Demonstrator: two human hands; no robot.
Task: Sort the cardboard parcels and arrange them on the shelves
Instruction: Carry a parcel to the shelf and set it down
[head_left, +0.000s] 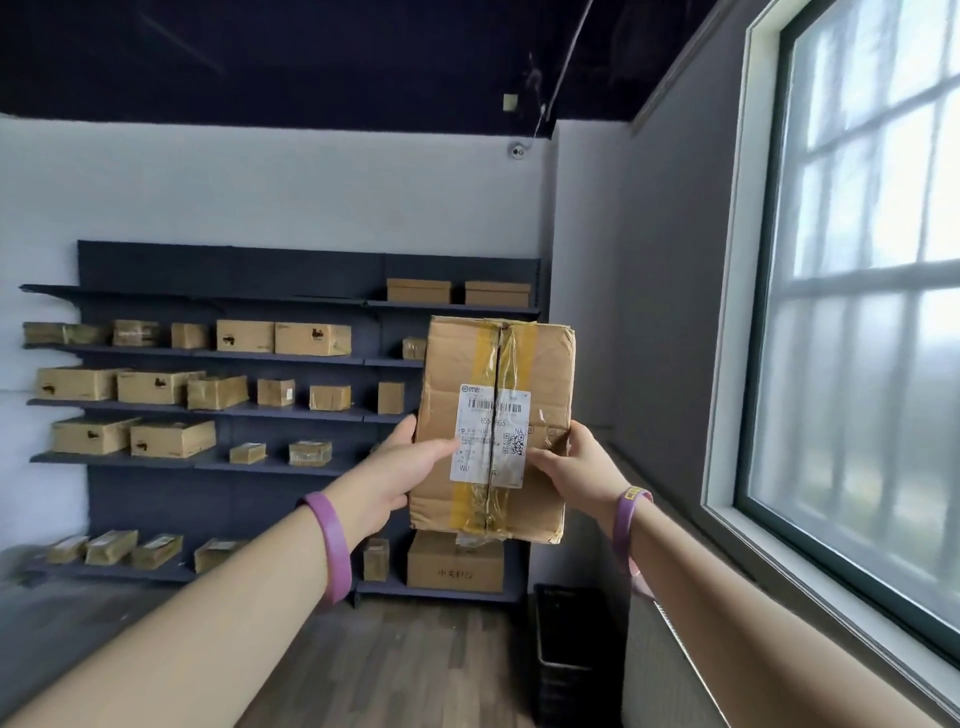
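Observation:
I hold a worn cardboard parcel (545, 374) up in front of me, standing on end, with yellow tape down its seam and a white shipping label facing me. My left hand (400, 467) grips its left edge, thumb lying across the label. My right hand (582, 467) grips its right lower edge, thumb on the front face. Behind the parcel stands a dark shelf unit (234, 262) against the white wall. Several cardboard parcels (311, 339) sit in rows on its shelves, and the parcel I hold hides part of its right bay.
A large box (455, 564) sits on the bottom right shelf. A dark plastic crate (566, 631) stands on the wooden floor by the right wall. A big window (872, 291) fills the right side. Open floor lies ahead of the shelves.

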